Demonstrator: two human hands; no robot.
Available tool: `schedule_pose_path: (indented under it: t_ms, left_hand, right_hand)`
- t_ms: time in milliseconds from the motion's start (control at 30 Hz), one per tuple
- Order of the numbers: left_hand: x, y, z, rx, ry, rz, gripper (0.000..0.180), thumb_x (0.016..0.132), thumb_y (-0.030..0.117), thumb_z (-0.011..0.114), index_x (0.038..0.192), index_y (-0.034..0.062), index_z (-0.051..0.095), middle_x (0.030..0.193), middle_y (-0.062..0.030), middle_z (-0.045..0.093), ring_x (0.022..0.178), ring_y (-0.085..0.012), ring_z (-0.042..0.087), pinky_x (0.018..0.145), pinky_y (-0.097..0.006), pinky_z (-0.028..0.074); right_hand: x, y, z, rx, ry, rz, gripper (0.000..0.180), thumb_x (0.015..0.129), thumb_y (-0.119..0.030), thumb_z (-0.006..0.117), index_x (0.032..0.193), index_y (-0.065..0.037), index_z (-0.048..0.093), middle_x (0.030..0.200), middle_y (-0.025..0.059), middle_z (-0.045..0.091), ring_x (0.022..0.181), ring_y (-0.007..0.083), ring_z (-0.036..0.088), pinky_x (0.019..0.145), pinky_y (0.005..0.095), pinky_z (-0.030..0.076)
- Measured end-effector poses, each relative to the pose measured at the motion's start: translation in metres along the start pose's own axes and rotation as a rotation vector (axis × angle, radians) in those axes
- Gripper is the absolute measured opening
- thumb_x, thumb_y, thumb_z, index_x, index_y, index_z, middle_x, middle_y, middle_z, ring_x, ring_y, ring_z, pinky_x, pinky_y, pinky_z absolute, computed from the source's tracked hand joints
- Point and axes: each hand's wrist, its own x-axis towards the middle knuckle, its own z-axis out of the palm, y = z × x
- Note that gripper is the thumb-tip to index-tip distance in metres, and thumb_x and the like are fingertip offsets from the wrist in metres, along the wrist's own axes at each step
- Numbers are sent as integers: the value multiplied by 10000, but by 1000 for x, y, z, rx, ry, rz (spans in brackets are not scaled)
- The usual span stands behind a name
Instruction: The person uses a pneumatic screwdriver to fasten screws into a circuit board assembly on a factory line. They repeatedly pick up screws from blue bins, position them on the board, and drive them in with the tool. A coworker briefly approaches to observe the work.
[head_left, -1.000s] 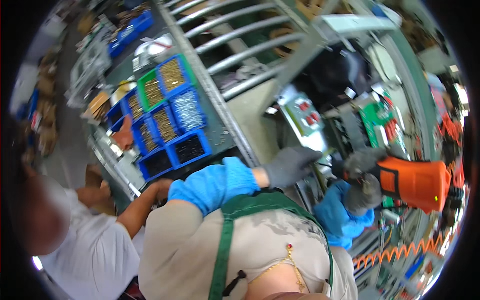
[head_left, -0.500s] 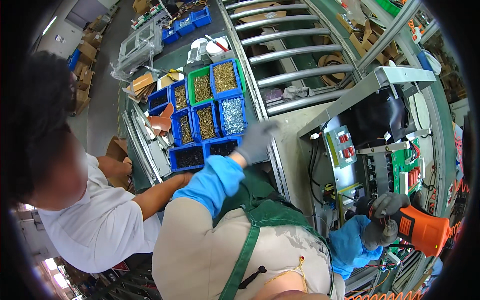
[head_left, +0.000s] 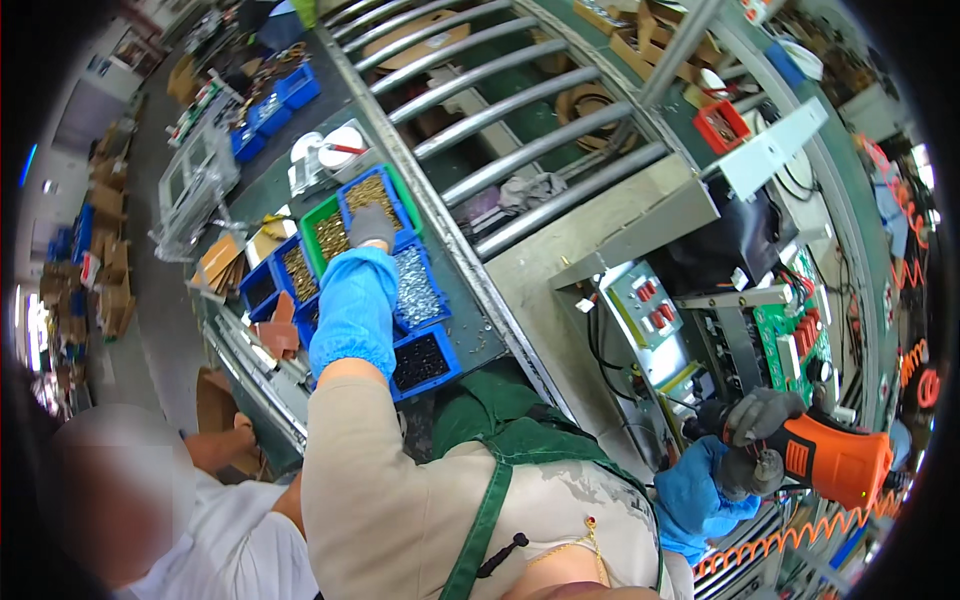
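My left hand [head_left: 373, 226], in a grey glove, reaches down into a blue bin of brass-coloured screws [head_left: 368, 190]; its fingertips are hidden among them. Beside it stand a green bin of similar screws [head_left: 328, 236] and a blue bin of silver hardware [head_left: 418, 288]. On the other side, my right hand [head_left: 757, 440], also gloved, is wrapped round an orange power screwdriver [head_left: 835, 460]. The tool lies roughly level, its dark nose toward a metal chassis [head_left: 690, 385] that carries a green circuit board [head_left: 785, 340].
Along the bench runs a roller conveyor [head_left: 520, 110]. A person in a white shirt [head_left: 235, 530] is close on my left. A coiled orange hose [head_left: 790, 535] hangs below the screwdriver. A red bin [head_left: 720, 126] stands behind the chassis's raised metal bracket [head_left: 775, 150].
My left hand has moved left and away from me, from beside the conveyor rail into the screw bin. The view has turned. My right hand still holds the screwdriver.
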Motion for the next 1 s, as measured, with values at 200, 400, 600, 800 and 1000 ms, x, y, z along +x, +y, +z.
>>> schedule_pose_path:
  t_ms: [200, 400, 600, 800, 1000]
  left_hand:
    - [-6, 2, -6, -46, 40, 38, 212, 805, 101, 488, 993, 47, 570, 1089, -214, 532, 973, -378, 570, 816, -438, 473]
    - [-1, -12, 1, -74, 103, 122, 203, 764, 163, 575, 949, 77, 587, 1053, -195, 543, 901, -367, 579, 783, -444, 472]
    - [-1, -13, 2, -87, 149, 128, 150, 780, 160, 556, 894, 82, 616, 987, -181, 579, 896, -358, 586, 759, -450, 480]
    - [0, -8, -1, -54, 85, 42, 169, 812, 125, 521, 918, 36, 618, 1002, -198, 602, 932, -359, 599, 770, -429, 502]
    - [1, -11, -9, -118, 158, 33, 184, 802, 89, 508, 934, 10, 610, 975, -230, 601, 916, -361, 601, 777, -422, 502]
  right_hand:
    - [4, -2, 9, -24, 45, -50, 833, 686, -141, 752, 1344, 8, 263, 603, 77, 539, 424, 166, 500, 401, 291, 438]
    - [3, -2, 14, -55, 70, -42, 650, 698, -158, 710, 1204, 12, 340, 613, 53, 526, 446, 145, 495, 430, 276, 442]
    - [2, -4, 17, -59, 94, -16, 823, 691, -189, 760, 1329, -5, 275, 603, 53, 534, 453, 144, 502, 430, 273, 453]
    - [2, -14, 37, -132, 215, -10, 806, 688, -228, 775, 1309, -6, 312, 591, 31, 505, 471, 122, 479, 434, 244, 434]
    - [3, -8, 29, -82, 153, -37, 806, 694, -199, 768, 1319, -3, 299, 597, 45, 523, 457, 137, 489, 412, 260, 437]
